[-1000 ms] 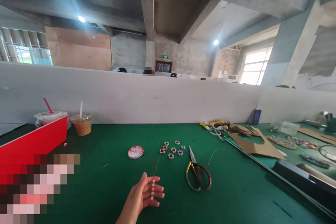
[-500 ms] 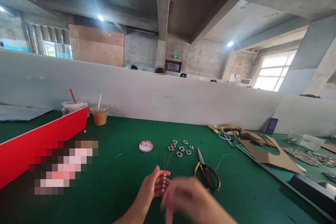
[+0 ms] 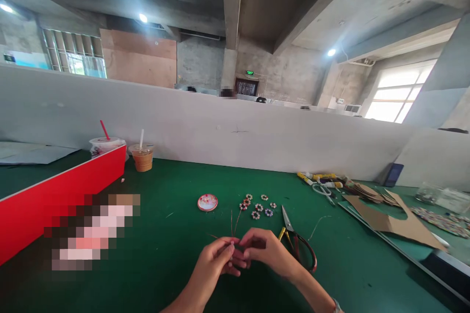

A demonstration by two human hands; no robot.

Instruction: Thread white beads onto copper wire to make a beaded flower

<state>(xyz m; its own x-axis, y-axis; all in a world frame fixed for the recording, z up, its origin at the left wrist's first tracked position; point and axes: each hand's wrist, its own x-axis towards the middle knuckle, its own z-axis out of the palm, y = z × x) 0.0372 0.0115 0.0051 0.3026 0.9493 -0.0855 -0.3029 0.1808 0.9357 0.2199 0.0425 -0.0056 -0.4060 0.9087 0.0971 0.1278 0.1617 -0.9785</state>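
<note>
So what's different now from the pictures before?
The left hand was open with the beaded wire lying across its fingers; now its thumb has closed in on it, and mainly two thin ends show. The right hand, out of view at first, came in from the right, close beside it; I can't tell whether it holds anything. The scissors, bead rings and round dish stayed put.

Craft workshop in bare concrete

A green worktop [image 3: 165,249] carries scissors [image 3: 288,218], small bead rings [image 3: 271,214] and cut cardboard [image 3: 396,222]. A white partition [image 3: 220,144] fences it off, and tops of heads [image 3: 261,100] show beyond its edge. Concrete beams [image 3: 231,5] hang overhead; a green sign [image 3: 249,73] glows on the far wall. Probably a shared workroom, though the far end is too small to make out.
</note>
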